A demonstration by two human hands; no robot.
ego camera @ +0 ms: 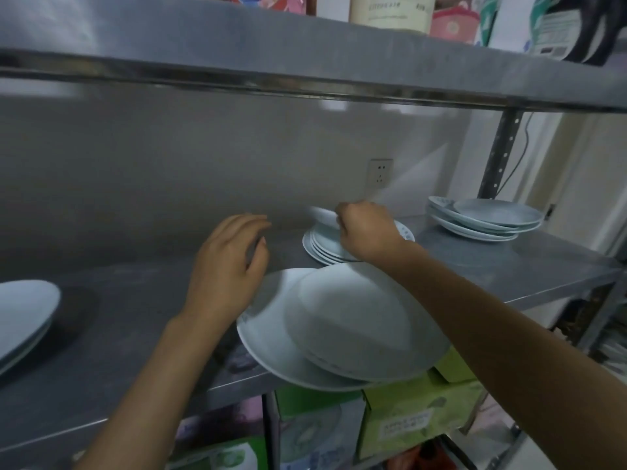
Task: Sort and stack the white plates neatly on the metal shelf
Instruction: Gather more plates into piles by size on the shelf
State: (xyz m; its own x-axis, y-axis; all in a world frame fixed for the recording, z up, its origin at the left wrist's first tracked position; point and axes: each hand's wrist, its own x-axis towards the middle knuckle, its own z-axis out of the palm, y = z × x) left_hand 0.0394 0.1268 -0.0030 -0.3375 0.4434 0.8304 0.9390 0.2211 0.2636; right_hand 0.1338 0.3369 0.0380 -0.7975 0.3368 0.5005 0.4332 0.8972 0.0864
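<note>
On the metal shelf (pixel 129 320) my right hand (pixel 368 232) grips the rim of a small white plate (pixel 324 217), tilted above a stack of small plates (pixel 322 247) near the back wall. My left hand (pixel 229 262) hovers over the shelf with fingers loosely curled, holding nothing. Two large white plates (pixel 339 330) lie overlapped at the shelf's front edge, overhanging it, under my right forearm. Another plate stack (pixel 481 220) stands at the far right. The edge of a further plate pile (pixel 23 317) shows at the left.
An upper shelf (pixel 305 62) with containers hangs close overhead. A wall socket (pixel 380 174) sits behind the small stack. The right shelf post (pixel 498 154) stands by the far-right stack. Green boxes (pixel 407 422) fill the level below.
</note>
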